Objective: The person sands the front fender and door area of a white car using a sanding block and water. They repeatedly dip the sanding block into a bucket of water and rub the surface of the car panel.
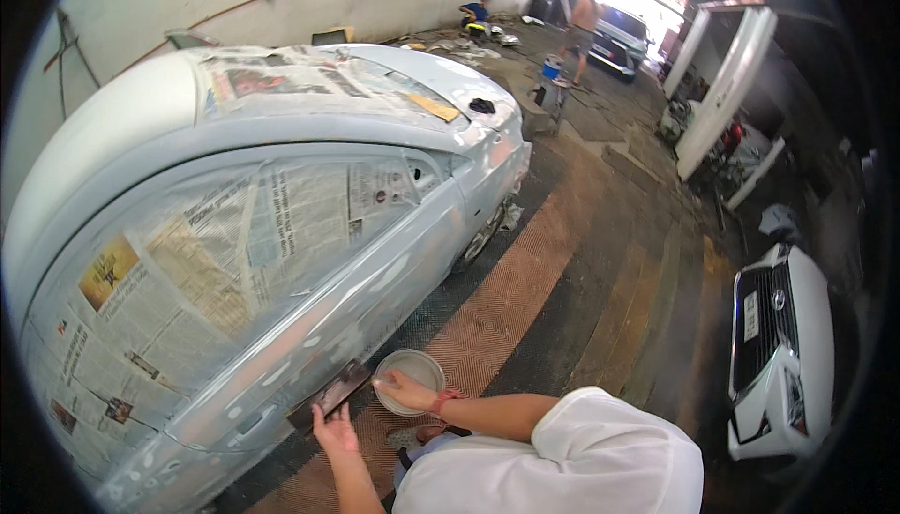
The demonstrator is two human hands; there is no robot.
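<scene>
My left hand (337,432) grips a flat, dark brown strip (339,388), its fingers curled at the lower edge; the strip's exact kind is unclear. Close to the strip's right end, my right hand (407,390) is over a round grey bucket (433,368), its fingers pinched together. What they hold, if anything, is too small to make out. A red band (448,398) circles my right wrist. Both hands are beside the lower door of a car (375,275) in patchy grey primer, with newspaper (202,275) masking its side windows.
More newspaper (281,78) covers the windshield. A white front bumper with grille (797,355) lies at the right. Beyond stand white lift posts (727,92), a blue can (551,66) on a stand, a walking person (581,29), a crouching person (476,13) and another car (619,41).
</scene>
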